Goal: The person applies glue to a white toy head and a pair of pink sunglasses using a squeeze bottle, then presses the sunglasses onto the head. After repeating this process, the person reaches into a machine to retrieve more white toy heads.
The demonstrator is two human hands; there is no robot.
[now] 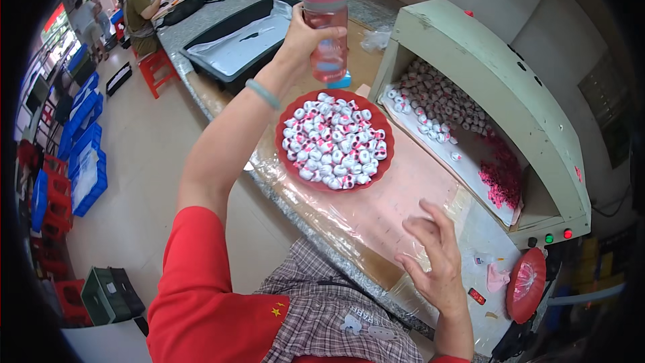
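My left hand [308, 32] is wrapped round a clear pink water bottle [328, 54] with a pink lid, held upright just beyond a red bowl. Small white skull-shaped pieces with pink marks [334, 140] fill this scalloped bowl [287, 169], which sits on the plastic-covered table. To the right of the bowl, my right hand [435, 255] hovers over the table with its fingers spread and nothing in them. A small blue object [340, 81] shows behind the bottle's base; its kind is partly hidden.
A pale arched box [500, 67] stands at the right, holding many more white pieces [437, 94] and a pink heap [502, 178]. A black tray [228, 77] lies far left. Near the right edge are a second red bowl [527, 286] and a small red item [476, 296]. A person [142, 13] sits in the background.
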